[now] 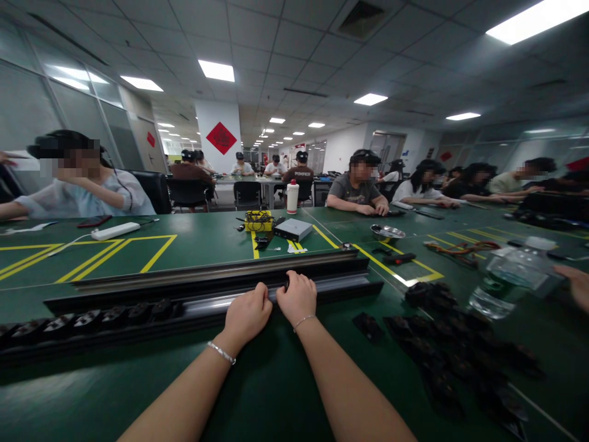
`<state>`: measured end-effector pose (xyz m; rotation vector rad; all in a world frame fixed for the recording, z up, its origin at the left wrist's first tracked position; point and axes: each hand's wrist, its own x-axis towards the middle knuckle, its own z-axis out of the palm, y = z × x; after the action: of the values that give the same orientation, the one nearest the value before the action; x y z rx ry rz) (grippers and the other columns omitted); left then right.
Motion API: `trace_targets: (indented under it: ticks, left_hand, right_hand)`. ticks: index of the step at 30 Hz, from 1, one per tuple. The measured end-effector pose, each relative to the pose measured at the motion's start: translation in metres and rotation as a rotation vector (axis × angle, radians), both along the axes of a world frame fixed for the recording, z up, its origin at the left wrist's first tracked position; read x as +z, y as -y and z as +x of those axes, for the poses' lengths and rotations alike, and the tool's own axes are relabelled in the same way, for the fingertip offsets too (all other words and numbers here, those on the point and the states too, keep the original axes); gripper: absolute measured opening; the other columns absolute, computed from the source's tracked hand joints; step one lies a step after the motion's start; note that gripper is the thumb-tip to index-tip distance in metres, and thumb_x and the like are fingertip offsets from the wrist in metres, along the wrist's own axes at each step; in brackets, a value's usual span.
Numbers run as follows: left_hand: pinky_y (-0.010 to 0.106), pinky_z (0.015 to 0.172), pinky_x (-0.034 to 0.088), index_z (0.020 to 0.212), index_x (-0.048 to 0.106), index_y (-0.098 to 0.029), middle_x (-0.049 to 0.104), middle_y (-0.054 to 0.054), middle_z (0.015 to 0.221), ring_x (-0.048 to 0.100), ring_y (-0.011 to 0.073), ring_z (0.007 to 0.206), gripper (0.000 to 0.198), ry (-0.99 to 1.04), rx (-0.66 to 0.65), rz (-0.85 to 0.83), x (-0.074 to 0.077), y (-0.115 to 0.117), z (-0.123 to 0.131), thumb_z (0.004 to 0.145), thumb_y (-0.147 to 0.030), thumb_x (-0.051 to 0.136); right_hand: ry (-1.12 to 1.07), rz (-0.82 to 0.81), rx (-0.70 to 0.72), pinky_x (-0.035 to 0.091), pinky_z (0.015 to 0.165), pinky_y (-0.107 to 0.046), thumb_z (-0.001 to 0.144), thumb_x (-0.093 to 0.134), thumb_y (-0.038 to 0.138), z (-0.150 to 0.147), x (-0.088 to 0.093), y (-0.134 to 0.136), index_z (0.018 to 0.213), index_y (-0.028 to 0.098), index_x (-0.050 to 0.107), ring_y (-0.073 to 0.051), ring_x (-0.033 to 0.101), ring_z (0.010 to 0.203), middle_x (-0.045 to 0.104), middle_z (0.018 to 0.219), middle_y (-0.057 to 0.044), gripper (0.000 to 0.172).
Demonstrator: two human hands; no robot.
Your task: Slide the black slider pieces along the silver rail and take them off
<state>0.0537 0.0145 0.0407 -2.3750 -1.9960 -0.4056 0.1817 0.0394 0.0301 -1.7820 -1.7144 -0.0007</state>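
Observation:
A long black metal channel (338, 290) lies across the table in front of me, with a bright strip along its inside. Several small black modules (115, 314) sit in a row in its left part. My left hand (248, 313) is closed at the channel's near edge, knuckles up; its fingertips are hidden. Just to its right, my right hand (298, 299) is closed over the channel, and a bit of a small black piece (286, 283) shows by its fingers. Behind lies another long rail (207, 274). A single loose black module (368, 326) rests right of my hands.
A pile of loose black modules (453, 350) covers the right side, near a water bottle (499, 285) and another person's hand (577, 279). Farther back are a metal bowl (387, 232), a grey box (293, 229), a white bottle (292, 197) and a power strip (116, 231). People sit around.

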Motion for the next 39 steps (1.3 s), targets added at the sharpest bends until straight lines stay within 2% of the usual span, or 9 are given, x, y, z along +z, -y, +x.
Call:
trace_targets:
  ticks: [6, 16, 26, 39]
  left_hand:
    - [0.029, 0.064, 0.037, 0.089, 0.045, -0.023, 0.066, 0.002, 0.081, 0.063, 0.0186, 0.076, 0.018, -0.016, 0.011, -0.034, 0.0, 0.0, 0.0, 0.087, -0.03, 0.028]
    - [0.03, 0.063, 0.036, 0.086, 0.045, -0.023, 0.066, 0.002, 0.082, 0.06, 0.0181, 0.075, 0.015, -0.04, -0.043, -0.028, 0.0, 0.0, -0.001, 0.084, -0.027, 0.031]
    - [0.03, 0.067, 0.038, 0.087, 0.047, -0.022, 0.065, 0.002, 0.085, 0.06, 0.0173, 0.079, 0.013, -0.059, -0.023, -0.076, 0.007, 0.004, 0.002, 0.083, -0.026, 0.035]
    - [0.03, 0.066, 0.038, 0.087, 0.048, -0.023, 0.066, 0.003, 0.085, 0.061, 0.0184, 0.079, 0.014, -0.076, -0.07, -0.04, 0.0, 0.0, -0.002, 0.082, -0.027, 0.035]
  right_hand:
    - [0.001, 0.018, 0.001, 0.028, 0.095, -0.035, 0.073, 0.049, 0.02, 0.0, -0.001, 0.0, 0.108, 0.017, 0.059, -0.023, 0.051, 0.105, 0.065, 0.104, -0.008, 0.037]
    - [-0.009, 0.033, 0.007, 0.032, 0.092, -0.032, 0.072, 0.048, 0.017, 0.003, -0.003, -0.003, 0.109, 0.017, 0.058, -0.021, 0.053, 0.103, 0.064, 0.104, -0.008, 0.038]
    - [-0.03, 0.04, 0.005, 0.033, 0.092, -0.031, 0.073, 0.046, 0.015, 0.005, -0.005, -0.005, 0.112, 0.017, 0.056, -0.02, 0.053, 0.105, 0.062, 0.111, -0.007, 0.041]
    - [-0.032, 0.035, 0.002, 0.034, 0.09, -0.03, 0.073, 0.044, 0.012, 0.011, -0.006, -0.008, 0.114, 0.016, 0.056, -0.02, 0.054, 0.105, 0.062, 0.114, -0.008, 0.043]
